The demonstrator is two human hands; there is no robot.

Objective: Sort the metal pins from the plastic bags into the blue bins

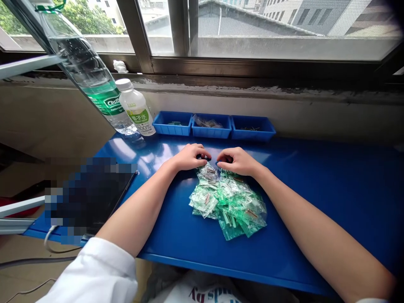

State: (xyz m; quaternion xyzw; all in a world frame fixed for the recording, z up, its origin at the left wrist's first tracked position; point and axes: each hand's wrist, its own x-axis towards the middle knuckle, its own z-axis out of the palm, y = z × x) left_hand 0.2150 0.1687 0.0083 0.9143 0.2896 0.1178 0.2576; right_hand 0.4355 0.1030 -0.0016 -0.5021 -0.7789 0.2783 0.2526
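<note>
Head view: bag heap (227, 195) lengthwise toward near table edge (202, 267), both grips (191, 157) (239, 161) half-curled, hold unclear.

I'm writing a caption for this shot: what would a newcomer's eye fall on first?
Probably the heap of small green-tinted and clear plastic bags in the middle of the blue table, with the left hand and right hand curled at its far edge. Next, the large water bottle at the upper left, then three blue bins in a row along the wall.
</note>
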